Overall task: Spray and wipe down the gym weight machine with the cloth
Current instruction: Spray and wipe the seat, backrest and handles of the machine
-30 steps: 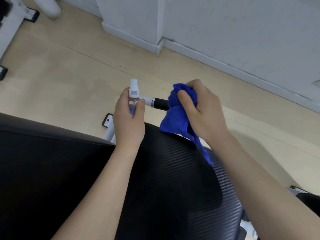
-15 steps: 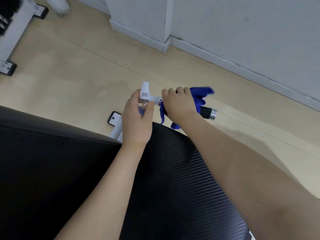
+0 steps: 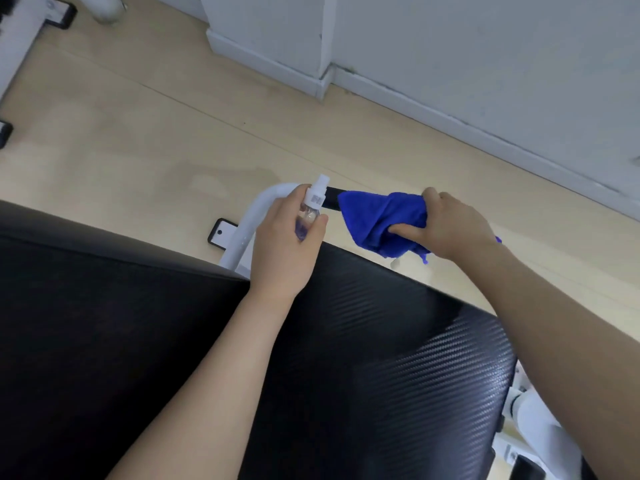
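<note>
My right hand [image 3: 450,227] has slid the bunched blue microfibre cloth [image 3: 379,219] outward along the black foam handle grip [image 3: 331,199], clutching it. My left hand [image 3: 284,244] grips the small clear spray bottle [image 3: 310,213]. Wiping step; next, judged: sweep back inward.

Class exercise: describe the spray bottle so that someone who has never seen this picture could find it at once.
Start at the big black padded seat filling the lower picture. Just past its far edge, the left hand grips a small clear spray bottle in front of the white machine tube. Its white nozzle and barcode sticker distinguish it from the blue cloth beside it.
</note>
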The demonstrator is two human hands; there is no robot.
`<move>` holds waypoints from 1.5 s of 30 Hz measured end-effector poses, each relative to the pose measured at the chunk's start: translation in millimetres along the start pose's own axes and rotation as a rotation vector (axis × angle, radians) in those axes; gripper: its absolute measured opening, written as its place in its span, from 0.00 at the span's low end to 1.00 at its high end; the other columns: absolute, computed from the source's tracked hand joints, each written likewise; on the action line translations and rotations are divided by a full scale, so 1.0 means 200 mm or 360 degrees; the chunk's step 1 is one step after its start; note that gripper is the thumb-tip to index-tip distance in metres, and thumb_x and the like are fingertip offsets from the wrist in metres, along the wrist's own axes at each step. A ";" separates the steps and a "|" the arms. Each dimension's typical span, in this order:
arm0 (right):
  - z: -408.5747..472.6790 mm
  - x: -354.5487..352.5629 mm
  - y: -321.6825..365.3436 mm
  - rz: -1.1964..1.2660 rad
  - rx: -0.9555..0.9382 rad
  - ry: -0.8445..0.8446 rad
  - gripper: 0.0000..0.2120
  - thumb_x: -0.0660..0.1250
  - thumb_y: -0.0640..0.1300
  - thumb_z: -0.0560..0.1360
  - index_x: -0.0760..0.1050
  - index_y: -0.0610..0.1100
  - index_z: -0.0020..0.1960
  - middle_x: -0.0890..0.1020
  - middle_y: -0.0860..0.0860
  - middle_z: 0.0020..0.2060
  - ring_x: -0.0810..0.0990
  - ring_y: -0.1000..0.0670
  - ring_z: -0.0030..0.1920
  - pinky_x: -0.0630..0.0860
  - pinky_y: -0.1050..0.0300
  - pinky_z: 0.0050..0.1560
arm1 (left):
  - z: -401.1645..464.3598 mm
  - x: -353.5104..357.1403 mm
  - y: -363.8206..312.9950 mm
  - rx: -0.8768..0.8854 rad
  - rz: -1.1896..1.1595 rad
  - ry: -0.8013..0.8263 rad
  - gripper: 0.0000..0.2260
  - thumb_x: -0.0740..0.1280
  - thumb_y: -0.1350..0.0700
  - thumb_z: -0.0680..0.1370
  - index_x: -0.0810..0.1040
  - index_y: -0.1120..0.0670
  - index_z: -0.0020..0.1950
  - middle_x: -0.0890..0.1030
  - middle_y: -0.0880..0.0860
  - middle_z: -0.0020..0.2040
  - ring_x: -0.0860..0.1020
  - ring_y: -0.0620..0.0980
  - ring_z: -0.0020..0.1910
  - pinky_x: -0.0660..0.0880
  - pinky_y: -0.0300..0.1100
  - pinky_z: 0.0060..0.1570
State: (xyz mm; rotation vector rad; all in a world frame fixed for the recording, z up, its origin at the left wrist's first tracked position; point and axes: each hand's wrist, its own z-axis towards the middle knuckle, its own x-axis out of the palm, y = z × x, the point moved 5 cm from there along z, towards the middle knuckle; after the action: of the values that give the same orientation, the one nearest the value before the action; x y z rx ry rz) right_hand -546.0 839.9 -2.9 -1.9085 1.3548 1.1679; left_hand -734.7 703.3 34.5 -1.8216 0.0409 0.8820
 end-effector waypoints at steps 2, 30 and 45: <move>-0.04 -0.01 -0.02 0.0021 0.0169 0.0030 0.26 0.57 0.67 0.73 0.64 0.43 0.51 0.71 0.48 0.38 0.73 0.43 0.39 0.68 0.53 0.37 | -0.02 -0.01 -0.02 -0.0010 -0.0020 0.0005 0.15 0.63 0.55 0.76 0.73 0.54 0.62 0.73 0.48 0.43 0.70 0.35 0.36 0.64 0.23 0.37; -1.44 0.23 0.00 0.2192 0.0685 0.0611 0.07 0.64 0.40 0.76 0.77 0.40 0.53 0.82 0.46 0.43 0.80 0.48 0.42 0.77 0.54 0.45 | -0.97 -0.27 -0.06 0.0211 -0.0095 0.0172 0.16 0.62 0.55 0.78 0.71 0.51 0.65 0.75 0.49 0.48 0.72 0.42 0.41 0.66 0.27 0.41; -2.13 0.68 0.43 0.2495 0.0384 0.0838 0.13 0.61 0.53 0.77 0.78 0.44 0.46 0.84 0.47 0.41 0.82 0.48 0.43 0.76 0.55 0.51 | -2.00 -0.69 0.40 0.0168 0.0528 0.0274 0.26 0.61 0.55 0.79 0.57 0.43 0.74 0.74 0.48 0.37 0.74 0.45 0.33 0.75 0.44 0.43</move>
State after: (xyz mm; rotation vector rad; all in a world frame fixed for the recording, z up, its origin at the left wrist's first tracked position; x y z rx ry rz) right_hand -459.9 403.1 94.5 -0.6969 3.2886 0.8882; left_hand -649.7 289.3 117.1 -1.8149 0.5020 0.9288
